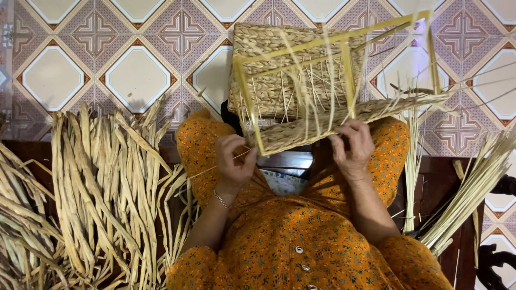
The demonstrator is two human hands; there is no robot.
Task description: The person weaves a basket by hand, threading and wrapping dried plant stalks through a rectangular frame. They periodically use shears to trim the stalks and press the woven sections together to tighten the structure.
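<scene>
A half-woven basket [279, 70] of dried straw on a yellow wire frame [349, 80] rests on my knees, tilted on its side. My left hand [235, 158] pinches a thin straw strand [215, 167] at the lower left corner of the woven wall. My right hand [352, 145] grips the lower woven edge of the basket [322, 126], fingers curled over it. Loose straw ends stick up through the frame. I wear an orange flowered dress [301, 241].
A big pile of dried flat straw leaves [102, 193] lies to my left. A bundle of thin pale stalks [473, 182] lies at my right. Patterned floor tiles [134, 75] lie beyond. Dark wooden furniture [494, 263] stands at the right edge.
</scene>
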